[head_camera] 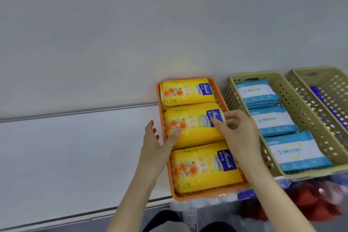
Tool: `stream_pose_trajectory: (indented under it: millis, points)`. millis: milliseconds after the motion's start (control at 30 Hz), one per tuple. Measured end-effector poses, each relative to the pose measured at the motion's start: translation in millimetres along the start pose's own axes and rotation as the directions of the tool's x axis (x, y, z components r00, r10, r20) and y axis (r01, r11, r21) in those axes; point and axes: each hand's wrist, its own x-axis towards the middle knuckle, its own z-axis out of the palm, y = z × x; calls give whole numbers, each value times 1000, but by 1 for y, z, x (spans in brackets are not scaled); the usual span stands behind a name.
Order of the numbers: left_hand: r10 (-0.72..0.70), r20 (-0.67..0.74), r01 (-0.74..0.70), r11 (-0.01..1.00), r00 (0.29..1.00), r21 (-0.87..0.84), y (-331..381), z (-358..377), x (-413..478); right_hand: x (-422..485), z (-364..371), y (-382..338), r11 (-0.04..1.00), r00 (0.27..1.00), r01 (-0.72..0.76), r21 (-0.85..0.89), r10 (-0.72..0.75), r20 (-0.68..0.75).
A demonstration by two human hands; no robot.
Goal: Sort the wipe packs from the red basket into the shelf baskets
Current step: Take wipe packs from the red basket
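An orange shelf basket (195, 196) holds three yellow wipe packs in a row. Both hands are on the middle yellow pack (195, 128). My left hand (158, 147) lies at its left side, thumb on the pack, the other fingers straight outside the basket wall. My right hand (237, 132) pinches the pack's right end at the blue label. The far yellow pack (186, 90) and the near yellow pack (205, 165) lie flat. The red basket (316, 201) shows blurred below the shelf at lower right.
To the right stands a beige perforated basket (308, 115) with three stacks of blue-and-white wipe packs (297, 150). A second beige basket (333, 88) further right holds dark blue packs. The white shelf (75, 156) stretches to the left, a wall behind it.
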Motion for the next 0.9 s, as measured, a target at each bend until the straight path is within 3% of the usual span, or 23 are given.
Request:
stream_pose_trajectory:
  millis: [67,200,333,500,667,733,800,900]
  points:
    - [-27,4,27,999,1000,-20,-2,2,2,0,-4,-1,991,996,82,-105,-85,-18]
    - [-60,12,61,994,998,-93,0,7,7,-5,-5,-4,944,979,189,-269,-161,124]
    - [-80,7,80,987,997,-138,1,13,7,-13,-3,-5,812,935,354,-463,-291,205]
    - [-89,22,91,956,996,-278,-5,18,2,-2,-4,-3,836,883,426,-345,-301,362]
    - [-83,-32,70,954,996,-293,-7,25,-1,1,-6,4,812,866,445,-378,-283,412]
    - [-57,-79,36,969,995,-245,-6,26,-1,5,-5,3,782,843,489,-387,-310,440]
    - [6,-152,-18,997,988,-78,-8,27,-2,6,-6,1,765,828,515,-387,-328,454]
    - [154,-219,-140,987,963,78,-13,18,-12,0,-10,-7,755,834,535,-379,-402,377]
